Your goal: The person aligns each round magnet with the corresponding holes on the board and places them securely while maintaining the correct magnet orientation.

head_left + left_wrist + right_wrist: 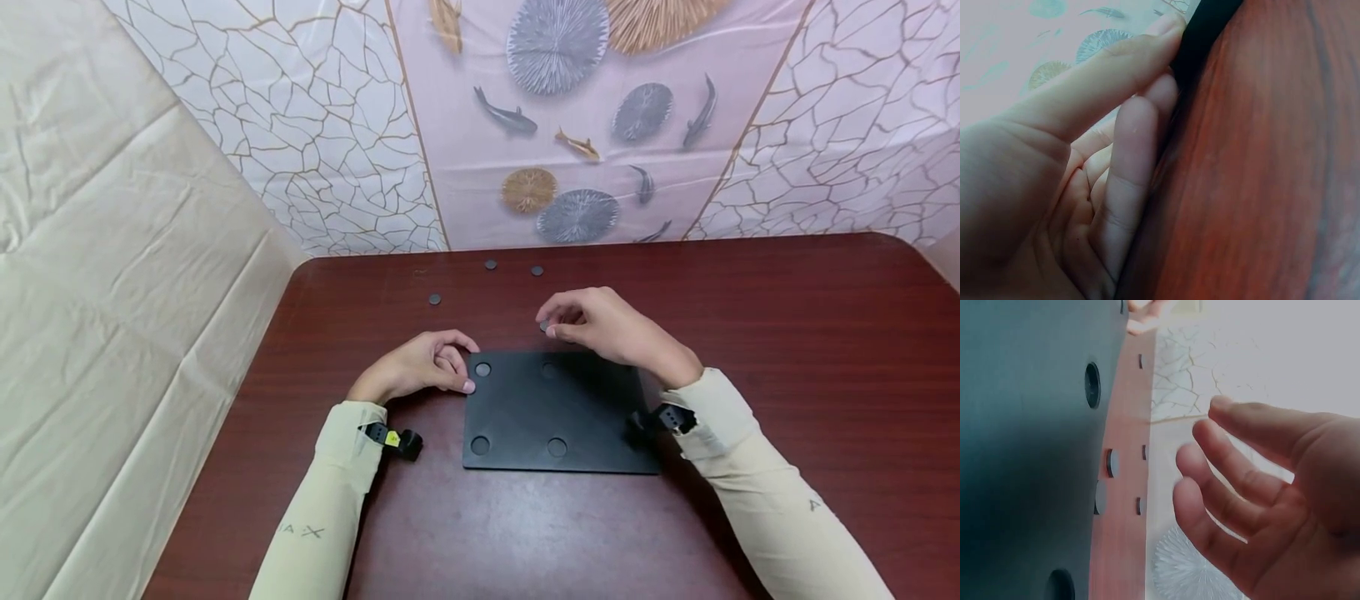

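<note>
A flat black board with round recesses lies on the table. At its upper left corner my left hand holds it, index finger at the corner and thumb against the left edge; the other fingers curl in. Above the board's far edge hovers my right hand, its fingers loosely bent. One small dark disc shows by those fingertips in the head view. From the right wrist, the fingers stand apart with nothing between them, and two discs, one a grey disc, lie near the board's edge.
Farther back on the reddish-brown table lie a left disc, a middle disc and a right disc. A patterned cloth hangs behind the table. Beige fabric covers the left side.
</note>
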The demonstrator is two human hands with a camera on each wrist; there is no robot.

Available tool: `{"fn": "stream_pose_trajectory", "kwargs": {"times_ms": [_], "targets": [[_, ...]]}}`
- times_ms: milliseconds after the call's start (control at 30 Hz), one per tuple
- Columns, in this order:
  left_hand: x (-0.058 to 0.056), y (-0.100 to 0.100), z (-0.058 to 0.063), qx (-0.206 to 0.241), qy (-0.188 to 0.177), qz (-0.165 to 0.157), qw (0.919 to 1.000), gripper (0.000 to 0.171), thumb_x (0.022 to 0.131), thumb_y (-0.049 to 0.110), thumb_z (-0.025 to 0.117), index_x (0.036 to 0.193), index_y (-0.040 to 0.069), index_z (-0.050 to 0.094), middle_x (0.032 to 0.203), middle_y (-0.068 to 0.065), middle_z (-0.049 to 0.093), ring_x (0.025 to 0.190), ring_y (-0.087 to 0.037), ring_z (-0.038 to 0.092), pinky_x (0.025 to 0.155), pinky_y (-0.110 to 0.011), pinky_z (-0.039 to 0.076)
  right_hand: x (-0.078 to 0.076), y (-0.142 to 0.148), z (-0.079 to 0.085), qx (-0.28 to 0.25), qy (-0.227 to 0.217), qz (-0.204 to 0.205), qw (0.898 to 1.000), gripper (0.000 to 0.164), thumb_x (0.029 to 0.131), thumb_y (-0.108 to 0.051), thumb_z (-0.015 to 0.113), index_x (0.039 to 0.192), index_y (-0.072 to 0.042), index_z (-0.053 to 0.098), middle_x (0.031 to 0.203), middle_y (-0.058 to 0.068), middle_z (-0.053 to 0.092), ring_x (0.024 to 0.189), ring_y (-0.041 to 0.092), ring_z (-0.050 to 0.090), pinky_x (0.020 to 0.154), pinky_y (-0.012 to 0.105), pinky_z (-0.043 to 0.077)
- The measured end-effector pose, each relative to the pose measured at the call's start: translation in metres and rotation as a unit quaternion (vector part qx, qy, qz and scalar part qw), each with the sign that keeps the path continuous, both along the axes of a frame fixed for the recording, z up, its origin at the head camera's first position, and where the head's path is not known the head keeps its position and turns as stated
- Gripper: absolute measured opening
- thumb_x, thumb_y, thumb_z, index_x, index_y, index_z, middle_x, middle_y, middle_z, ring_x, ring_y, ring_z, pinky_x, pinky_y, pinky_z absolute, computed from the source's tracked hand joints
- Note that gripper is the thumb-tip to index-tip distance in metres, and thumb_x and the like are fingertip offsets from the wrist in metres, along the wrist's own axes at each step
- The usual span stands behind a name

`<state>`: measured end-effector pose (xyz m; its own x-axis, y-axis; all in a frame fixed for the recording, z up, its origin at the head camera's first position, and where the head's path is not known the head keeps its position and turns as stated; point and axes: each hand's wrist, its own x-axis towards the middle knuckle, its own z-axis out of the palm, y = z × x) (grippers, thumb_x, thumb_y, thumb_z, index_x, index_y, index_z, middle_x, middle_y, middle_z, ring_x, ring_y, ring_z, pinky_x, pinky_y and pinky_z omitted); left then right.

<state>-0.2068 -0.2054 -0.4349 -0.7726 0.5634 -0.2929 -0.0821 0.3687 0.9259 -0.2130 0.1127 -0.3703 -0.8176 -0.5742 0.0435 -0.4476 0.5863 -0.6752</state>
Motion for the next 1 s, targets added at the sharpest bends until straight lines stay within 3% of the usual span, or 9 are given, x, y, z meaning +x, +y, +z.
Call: {"fn": "stream_pose_trajectory", "kwargs": {"times_ms": [167, 400, 633, 1000], "targets": [[0.001, -0.002, 0.002, -0.003, -0.001, 0.005, 1.0000, 0.055, 0.087, -0.001, 0.084, 0.135, 0.002, 0.058, 0.089, -0.007, 0.072, 0.076, -0.016, 0.070, 0.077, -0.028, 0.055, -0.003, 0.003, -0.001, 0.000, 0.006, -0.032, 0.999, 0.015, 0.100, -0.005, 0.071, 0.115, -0.002, 0.075, 0.101, 0.013, 0.076, 0.083, 0.029, 0.074, 0.076, 0.041, 0.056], [0.002, -0.002, 0.002, -0.010, 0.007, 0.002, 0.9999, 0.053, 0.088, 0.003, 0.085, 0.134, 0.005, 0.059, 0.089, -0.007, 0.072, 0.078, -0.018, 0.070, 0.079, -0.028, 0.055, -0.008, 0.005, -0.012, 0.049, 0.016, -0.048, 0.997, 0.015, 0.100, -0.006, 0.073, 0.114, -0.002, 0.074, 0.099, 0.010, 0.075, 0.083, 0.023, 0.070, 0.077, 0.041, 0.056], [-0.001, -0.001, 0.004, -0.012, 0.016, -0.002, 0.9998, 0.053, 0.087, 0.002, 0.085, 0.134, 0.004, 0.059, 0.089, -0.007, 0.073, 0.080, -0.018, 0.069, 0.077, -0.027, 0.054, -0.015, 0.010, -0.016, 0.094, 0.019, -0.035, 0.995, 0.021, 0.096, -0.004, 0.076, 0.116, 0.002, 0.073, 0.103, 0.014, 0.076, 0.094, 0.027, 0.069, 0.084, 0.046, 0.056], [-0.001, -0.001, 0.000, -0.017, 0.016, -0.001, 0.9997, 0.054, 0.086, 0.004, 0.086, 0.133, 0.008, 0.060, 0.091, -0.009, 0.074, 0.079, -0.018, 0.070, 0.080, -0.029, 0.053, -0.018, 0.010, -0.024, 0.125, -0.004, -0.019, 0.992, 0.021, 0.098, -0.003, 0.073, 0.118, 0.001, 0.072, 0.104, 0.014, 0.069, 0.096, 0.028, 0.063, 0.086, 0.046, 0.053]]}}
